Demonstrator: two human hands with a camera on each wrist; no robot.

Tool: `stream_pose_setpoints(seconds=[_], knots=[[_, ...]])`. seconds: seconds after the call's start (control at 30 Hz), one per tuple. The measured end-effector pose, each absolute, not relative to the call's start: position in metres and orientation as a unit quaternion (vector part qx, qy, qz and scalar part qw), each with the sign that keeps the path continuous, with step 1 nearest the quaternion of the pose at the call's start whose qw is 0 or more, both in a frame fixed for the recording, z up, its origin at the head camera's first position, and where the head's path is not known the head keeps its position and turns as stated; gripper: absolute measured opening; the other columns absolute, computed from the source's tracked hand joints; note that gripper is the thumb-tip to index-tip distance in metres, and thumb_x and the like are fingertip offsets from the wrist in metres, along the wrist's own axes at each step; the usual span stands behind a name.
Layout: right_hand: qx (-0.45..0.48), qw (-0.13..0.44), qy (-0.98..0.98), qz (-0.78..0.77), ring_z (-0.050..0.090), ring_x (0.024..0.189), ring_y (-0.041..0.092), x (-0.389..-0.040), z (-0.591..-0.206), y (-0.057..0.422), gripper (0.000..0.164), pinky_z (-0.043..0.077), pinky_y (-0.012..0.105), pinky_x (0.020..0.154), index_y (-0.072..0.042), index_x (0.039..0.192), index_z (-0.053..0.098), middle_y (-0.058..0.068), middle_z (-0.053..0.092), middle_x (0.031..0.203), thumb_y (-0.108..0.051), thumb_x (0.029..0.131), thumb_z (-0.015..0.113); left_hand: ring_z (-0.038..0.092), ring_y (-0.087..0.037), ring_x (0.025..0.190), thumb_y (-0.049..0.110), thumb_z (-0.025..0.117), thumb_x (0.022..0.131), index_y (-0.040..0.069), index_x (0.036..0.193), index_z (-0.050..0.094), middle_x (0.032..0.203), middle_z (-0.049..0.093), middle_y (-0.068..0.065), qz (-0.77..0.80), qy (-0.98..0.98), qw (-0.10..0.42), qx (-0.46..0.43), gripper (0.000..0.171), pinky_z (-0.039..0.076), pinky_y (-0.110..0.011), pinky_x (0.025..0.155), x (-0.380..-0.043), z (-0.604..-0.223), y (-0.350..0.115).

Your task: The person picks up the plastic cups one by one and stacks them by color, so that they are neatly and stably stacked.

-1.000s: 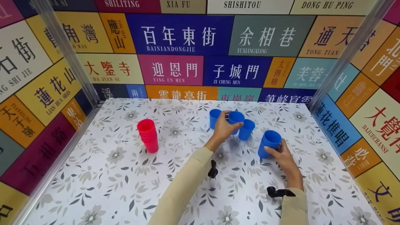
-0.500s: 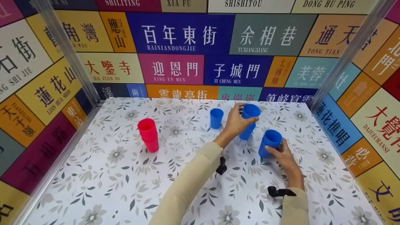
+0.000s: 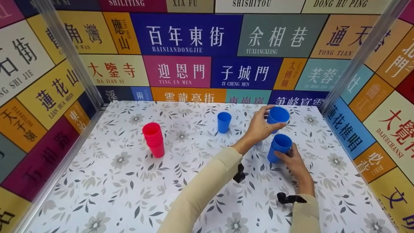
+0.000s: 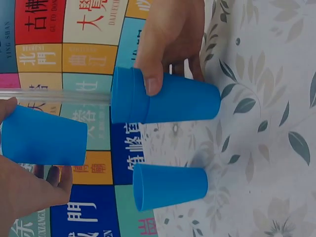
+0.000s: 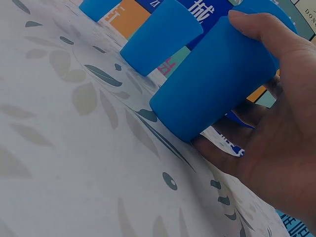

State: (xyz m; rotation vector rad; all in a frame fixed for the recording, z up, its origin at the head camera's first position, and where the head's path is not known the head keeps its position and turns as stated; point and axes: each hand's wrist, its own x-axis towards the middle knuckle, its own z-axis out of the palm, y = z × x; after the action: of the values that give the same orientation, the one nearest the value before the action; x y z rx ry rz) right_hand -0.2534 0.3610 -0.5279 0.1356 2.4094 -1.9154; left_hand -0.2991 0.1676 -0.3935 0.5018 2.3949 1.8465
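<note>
My left hand holds a blue cup by its sides, raised off the table just behind the nested blue cups. In the left wrist view this raised cup is apart from the stack. My right hand grips the nested cups, which stand upright, thumb on the near side. One blue cup stands beside the stack; my left hand hides it in the head view. Farther left stands another blue cup, upright and untouched.
A stack of red cups stands on the left of the table. The flower-patterned tabletop is bounded by sign-printed walls at the back and sides. Clear posts rise at the back corners.
My left hand has lifted a blue cup from the row and carried it rightward, past the cup beside it, to behind the stack. My right hand and its nested cups have stayed put.
</note>
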Motion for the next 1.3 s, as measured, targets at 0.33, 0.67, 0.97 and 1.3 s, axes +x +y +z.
stream_pose_setpoints(seconds=[0.33,0.67,0.97,1.3], knots=[[0.038,0.040,0.780,-0.624,0.005,0.157,0.038,-0.253,-0.528,0.362,0.091,0.009,0.061,0.125,-0.016,0.158,0.003,0.017,0.007,0.169,-0.036,0.096,0.067,0.058,-0.013,0.124,0.039,0.081,0.083,0.028,0.145,0.049,0.142,0.058,-0.001,0.616,0.763,0.050,0.191,0.071,0.053,-0.031,0.099,-0.290,-0.399,0.181],[0.017,0.029,0.782,-0.623,0.006,0.156,0.041,-0.251,-0.527,0.362,0.090,0.009,0.062,0.124,-0.018,0.160,-0.001,0.017,0.006,0.169,-0.032,0.099,0.063,0.058,-0.012,0.125,0.038,0.081,0.084,0.025,0.146,0.050,0.143,0.057,-0.002,0.617,0.759,0.066,0.198,0.071,0.052,-0.029,0.099,-0.286,-0.410,0.190],[0.023,0.034,0.781,-0.623,0.008,0.156,0.041,-0.253,-0.528,0.361,0.096,0.012,0.060,0.125,-0.020,0.161,-0.008,0.019,0.005,0.169,-0.031,0.098,0.064,0.056,-0.012,0.132,0.035,0.081,0.084,0.026,0.150,0.044,0.143,0.058,-0.001,0.584,0.783,0.059,0.206,0.077,0.050,-0.026,0.104,-0.287,-0.419,0.190],[0.046,0.032,0.783,-0.620,0.011,0.155,0.043,-0.254,-0.529,0.362,0.097,0.012,0.061,0.124,-0.016,0.161,-0.003,0.024,0.010,0.167,-0.032,0.096,0.067,0.054,-0.018,0.133,0.032,0.082,0.084,0.022,0.149,0.045,0.144,0.057,-0.004,0.602,0.781,0.031,0.165,0.075,0.048,-0.030,0.107,-0.302,-0.425,0.170]])
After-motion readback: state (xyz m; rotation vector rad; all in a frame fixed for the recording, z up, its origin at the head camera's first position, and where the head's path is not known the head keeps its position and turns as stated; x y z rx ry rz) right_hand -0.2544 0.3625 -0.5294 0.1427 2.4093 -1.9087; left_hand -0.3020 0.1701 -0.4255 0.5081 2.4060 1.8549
